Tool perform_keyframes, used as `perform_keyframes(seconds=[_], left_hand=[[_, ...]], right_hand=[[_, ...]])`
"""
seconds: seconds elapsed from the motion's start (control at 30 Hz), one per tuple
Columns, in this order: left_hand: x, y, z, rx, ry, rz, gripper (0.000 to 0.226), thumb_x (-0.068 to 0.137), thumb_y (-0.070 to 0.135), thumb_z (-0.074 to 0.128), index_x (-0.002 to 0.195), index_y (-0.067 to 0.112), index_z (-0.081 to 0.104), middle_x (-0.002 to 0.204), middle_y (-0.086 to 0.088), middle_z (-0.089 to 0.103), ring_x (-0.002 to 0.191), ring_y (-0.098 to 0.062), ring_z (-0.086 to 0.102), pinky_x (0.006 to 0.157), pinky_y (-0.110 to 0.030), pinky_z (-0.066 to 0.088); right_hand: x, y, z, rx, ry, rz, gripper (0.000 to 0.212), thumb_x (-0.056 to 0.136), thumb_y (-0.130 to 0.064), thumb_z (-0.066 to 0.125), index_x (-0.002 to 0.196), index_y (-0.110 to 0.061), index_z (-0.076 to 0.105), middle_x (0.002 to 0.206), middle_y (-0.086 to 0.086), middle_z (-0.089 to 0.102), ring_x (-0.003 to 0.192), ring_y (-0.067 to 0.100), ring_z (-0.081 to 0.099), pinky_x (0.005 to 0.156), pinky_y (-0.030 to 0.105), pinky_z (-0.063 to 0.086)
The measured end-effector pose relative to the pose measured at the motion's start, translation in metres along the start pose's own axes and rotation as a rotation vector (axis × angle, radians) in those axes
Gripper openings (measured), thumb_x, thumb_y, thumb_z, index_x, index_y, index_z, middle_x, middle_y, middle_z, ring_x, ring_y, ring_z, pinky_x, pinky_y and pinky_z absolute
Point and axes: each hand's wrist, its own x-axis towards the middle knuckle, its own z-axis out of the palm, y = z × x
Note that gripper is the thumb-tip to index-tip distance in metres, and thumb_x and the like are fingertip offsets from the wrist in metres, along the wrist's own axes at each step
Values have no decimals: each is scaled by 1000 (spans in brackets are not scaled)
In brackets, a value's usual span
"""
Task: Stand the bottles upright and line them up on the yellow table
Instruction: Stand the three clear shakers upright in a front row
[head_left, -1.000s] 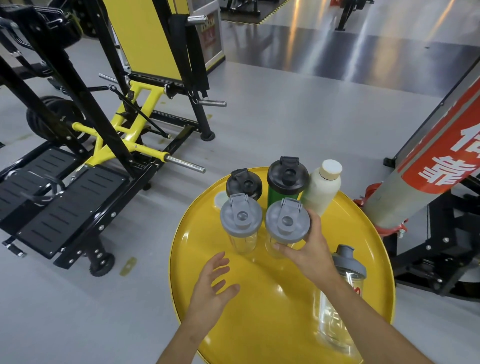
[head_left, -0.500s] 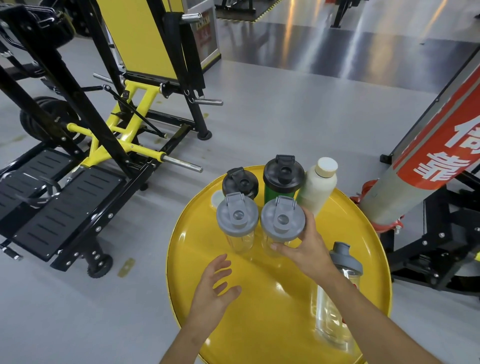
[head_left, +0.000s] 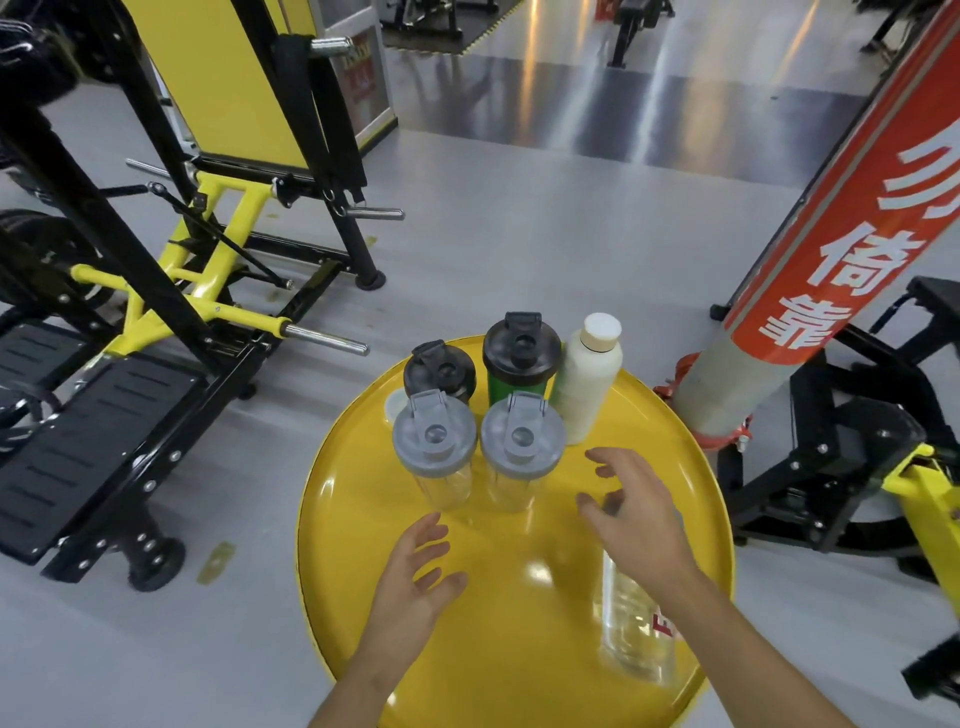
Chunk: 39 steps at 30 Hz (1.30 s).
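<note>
Both my hands hover over the yellow table (head_left: 363, 519), holding nothing. Left hand (head_left: 415, 577): grip spread, fingers loose, palm turned inward. Right hand (head_left: 631, 512): grip spread too, fingers curled and pointing left. Under my right forearm there's a clear bottle (head_left: 636, 623); whether it's upright, I can't tell. Just beyond my left fingertips stands a grey-lidded clear shaker (head_left: 435, 444), and touching it on the right, just left of my right grip, its twin (head_left: 521, 447). Behind those: a black-lidded shaker (head_left: 440, 371), a green one (head_left: 521, 358) and a white bottle (head_left: 587, 379), all upright, close together.
</note>
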Motion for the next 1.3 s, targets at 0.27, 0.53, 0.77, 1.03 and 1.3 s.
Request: perform_keyframes(seconds=[0.27, 0.53, 0.77, 1.03, 1.3], left_hand=[[1, 0, 12, -2, -41, -19, 69, 67, 15, 79, 131, 31, 57, 127, 4, 64, 117, -10, 62, 107, -50, 47], [1, 3, 24, 22, -91, -31, 63, 81, -3, 77, 129, 31, 56, 128, 5, 63, 117, -8, 61, 107, -47, 47], [0, 4, 25, 24, -100, -32, 63, 82, -4, 76, 130, 31, 56, 128, 5, 62, 114, -4, 61, 108, -46, 47], [-3, 4, 24, 24, -103, -43, 68, 69, 16, 79, 131, 32, 56, 128, 5, 63, 112, 0, 62, 108, -48, 46], [1, 4, 22, 33, -98, -50, 66, 76, 7, 81, 132, 30, 55, 128, 5, 63, 112, -1, 62, 108, -48, 47]], right_hand=[[-23, 36, -29, -56, 161, 124, 26, 87, -17, 75, 111, -25, 67, 108, -12, 57, 97, 8, 63, 79, 16, 48], [-41, 51, -27, -31, 190, 345, 39, 84, -41, 76, 114, -28, 54, 110, -8, 46, 94, 16, 57, 76, 37, 50], [-37, 52, -19, -86, 85, 424, 74, 76, -67, 72, 131, -24, 48, 121, -2, 47, 96, 19, 58, 78, 38, 50], [-29, 44, -14, -10, -105, 538, 100, 66, -82, 67, 144, -30, 33, 107, -3, 67, 93, 22, 66, 76, 40, 54], [-24, 43, -15, 62, -86, 505, 103, 58, -80, 75, 143, -35, 37, 100, -12, 65, 93, 18, 68, 83, 44, 57]])
